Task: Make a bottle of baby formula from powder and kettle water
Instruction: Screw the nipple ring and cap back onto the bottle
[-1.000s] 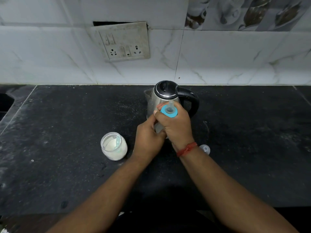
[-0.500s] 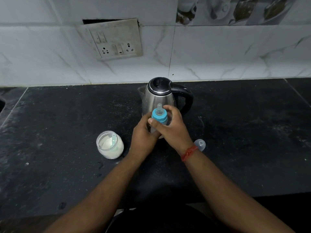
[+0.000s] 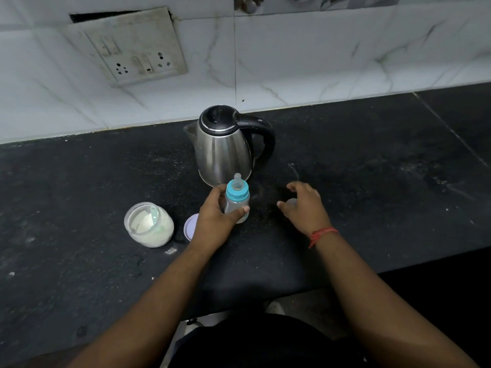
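Observation:
A small baby bottle [image 3: 237, 198] with a blue collar and clear teat stands upright on the black counter [image 3: 372, 181], just in front of the steel kettle [image 3: 224, 147]. My left hand [image 3: 218, 216] is wrapped around the bottle's body. To the right, my right hand [image 3: 305, 205] hovers with curled fingers over the clear bottle cap [image 3: 291, 201], which it mostly hides; whether it grips the cap I cannot tell. An open glass jar of white powder [image 3: 148, 224] with a pale scoop inside sits left of the bottle.
The jar's round lid [image 3: 190, 226] lies on the counter between the jar and my left wrist. A switch and socket plate [image 3: 132, 49] is on the tiled wall behind. The counter's front edge runs just below my forearms.
My right hand has left the bottle's blue collar and moved right and down over the clear cap. The bottle now stands on the counter in my left hand alone.

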Motion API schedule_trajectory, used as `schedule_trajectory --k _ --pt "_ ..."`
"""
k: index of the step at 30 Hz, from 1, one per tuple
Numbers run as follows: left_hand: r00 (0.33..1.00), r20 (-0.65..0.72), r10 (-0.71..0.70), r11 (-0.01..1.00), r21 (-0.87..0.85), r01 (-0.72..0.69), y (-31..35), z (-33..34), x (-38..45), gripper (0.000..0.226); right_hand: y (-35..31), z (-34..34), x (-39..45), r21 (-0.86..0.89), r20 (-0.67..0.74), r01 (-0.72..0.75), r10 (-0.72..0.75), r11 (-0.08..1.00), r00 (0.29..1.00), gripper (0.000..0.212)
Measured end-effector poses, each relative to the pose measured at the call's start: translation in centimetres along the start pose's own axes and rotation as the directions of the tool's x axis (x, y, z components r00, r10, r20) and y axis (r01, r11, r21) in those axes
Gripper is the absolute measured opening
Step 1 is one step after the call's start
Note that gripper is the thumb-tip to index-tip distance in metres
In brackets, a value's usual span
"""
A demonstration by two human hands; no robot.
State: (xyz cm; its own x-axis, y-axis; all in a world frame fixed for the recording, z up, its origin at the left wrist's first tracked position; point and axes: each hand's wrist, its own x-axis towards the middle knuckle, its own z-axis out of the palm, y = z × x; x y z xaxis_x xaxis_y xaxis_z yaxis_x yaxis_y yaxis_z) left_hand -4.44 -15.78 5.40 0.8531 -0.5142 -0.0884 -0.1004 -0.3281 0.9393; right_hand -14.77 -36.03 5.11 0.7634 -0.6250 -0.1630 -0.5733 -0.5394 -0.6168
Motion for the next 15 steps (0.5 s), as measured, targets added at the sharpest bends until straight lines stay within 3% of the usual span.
schedule_trajectory --k 5,13,15 --pt "0.999 0.040 -0.020 1.000 -0.013 0.020 -0.6 1.6 -0.2 0.053 3.2 0.7 -0.9 -0.165 0.043 0.031 -0.025 0.986 0.999 0.054" --pt "0.994 0.099 -0.044 0.999 0.002 0.044 -0.6 2.3 -0.7 0.059 4.0 0.7 -1.0 -0.165 -0.027 0.074 -0.080 0.983 0.996 0.046" --pt "0.995 0.089 -0.043 0.999 0.005 0.043 -0.3 2.2 -0.8 0.058 3.5 0.5 -1.0 -0.095 -0.078 0.076 -0.083 0.993 0.993 0.044"
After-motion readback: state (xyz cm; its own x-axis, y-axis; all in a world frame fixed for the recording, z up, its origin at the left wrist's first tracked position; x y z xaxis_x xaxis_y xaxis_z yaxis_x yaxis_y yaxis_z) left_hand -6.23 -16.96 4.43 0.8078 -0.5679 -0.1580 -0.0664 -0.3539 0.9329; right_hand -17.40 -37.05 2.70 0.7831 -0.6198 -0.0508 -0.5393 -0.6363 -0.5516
